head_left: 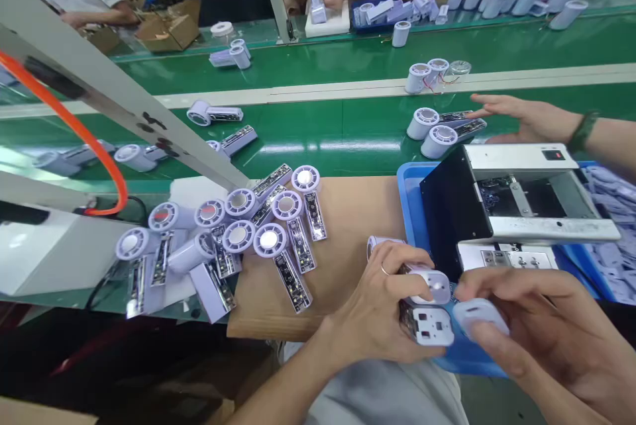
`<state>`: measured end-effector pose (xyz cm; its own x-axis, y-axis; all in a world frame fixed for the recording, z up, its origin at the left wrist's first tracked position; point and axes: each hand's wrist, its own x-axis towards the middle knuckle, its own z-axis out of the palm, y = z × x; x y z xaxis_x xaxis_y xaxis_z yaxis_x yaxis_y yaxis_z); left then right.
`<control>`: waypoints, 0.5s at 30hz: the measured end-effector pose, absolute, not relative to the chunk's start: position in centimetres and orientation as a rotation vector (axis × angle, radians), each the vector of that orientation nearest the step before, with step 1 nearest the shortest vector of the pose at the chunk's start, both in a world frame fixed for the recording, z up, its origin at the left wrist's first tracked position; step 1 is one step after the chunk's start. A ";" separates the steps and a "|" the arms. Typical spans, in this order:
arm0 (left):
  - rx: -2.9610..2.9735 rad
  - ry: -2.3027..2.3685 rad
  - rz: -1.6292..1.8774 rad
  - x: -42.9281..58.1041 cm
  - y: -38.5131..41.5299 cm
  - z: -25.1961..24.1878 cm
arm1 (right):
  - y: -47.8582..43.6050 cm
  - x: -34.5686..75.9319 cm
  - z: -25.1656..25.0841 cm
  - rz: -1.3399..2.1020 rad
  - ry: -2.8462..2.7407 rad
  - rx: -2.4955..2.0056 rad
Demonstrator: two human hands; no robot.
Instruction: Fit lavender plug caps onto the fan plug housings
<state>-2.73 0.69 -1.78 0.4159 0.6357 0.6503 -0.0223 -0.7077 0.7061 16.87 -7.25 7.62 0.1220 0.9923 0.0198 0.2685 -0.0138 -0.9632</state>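
My left hand (382, 306) is wrapped around two lavender handheld fans, their handle ends facing right. One handle end (433, 327) has square cutouts; the other end (437, 287) above it looks smooth with a small hole. Part of a round fan head (380, 245) shows behind my fingers. Between the thumb and fingers of my right hand (541, 332) is a small pale oval end cap (477, 318), just right of the handle ends and apart from them. Several handheld fans (269, 241) with exposed circuit boards lie to the left.
A black and white screw feeder (527, 230) stands in a blue tray (412, 187) beside a pile of lavender parts (611, 213). A co-worker's hand (527, 117) reaches over fans on the green conveyor (328, 124). Brown board (348, 213) lies before me; a metal post (124, 94) slants at left.
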 end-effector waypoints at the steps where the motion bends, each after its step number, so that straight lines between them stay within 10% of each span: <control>1: 2.038 0.521 1.345 -2.6 0.6 -1.7 | -7.6 16.7 7.6 0.951 -1.286 -1.470; 15: 2.026 0.521 1.458 -1.3 1.0 -2.4 | -9.2 11.9 8.5 0.827 -1.401 -1.629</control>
